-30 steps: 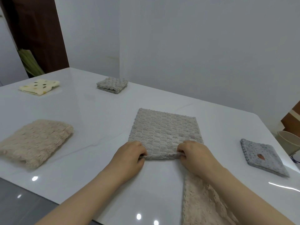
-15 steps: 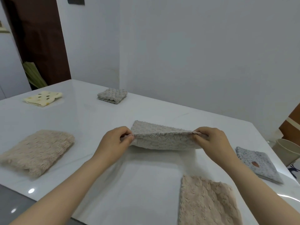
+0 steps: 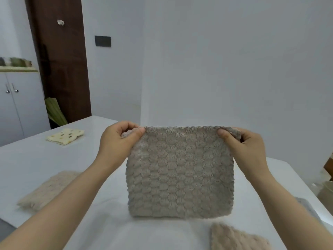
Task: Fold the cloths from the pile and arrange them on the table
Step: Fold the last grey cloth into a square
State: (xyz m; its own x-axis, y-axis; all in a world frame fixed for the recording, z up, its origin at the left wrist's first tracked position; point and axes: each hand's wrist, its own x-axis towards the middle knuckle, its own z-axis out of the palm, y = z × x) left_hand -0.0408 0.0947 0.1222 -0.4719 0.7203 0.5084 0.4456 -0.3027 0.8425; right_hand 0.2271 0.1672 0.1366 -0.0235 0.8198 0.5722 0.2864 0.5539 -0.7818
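The grip of the left hand (image 3: 117,139) is a closed pinch, thumb in front and fingers curled behind, on the upper left corner of the taupe bubble-textured plush cloth (image 3: 180,174). The right hand (image 3: 246,147) pinches the upper right corner the same way. The cloth hangs upright between them over the white glossy worktop (image 3: 27,159), its top edge stretched nearly level. Whether its lower edge brushes the surface I cannot tell from this angle.

It looks doubled, so the step in hand is probably squaring it for the next fold. To do that well, hold the pinched layers flush at both corners and the edge taut. Then lower it bottom first onto the bare patch between the folded beige fluffy cloth (image 3: 48,188) and the beige shaggy cloth (image 3: 237,239).
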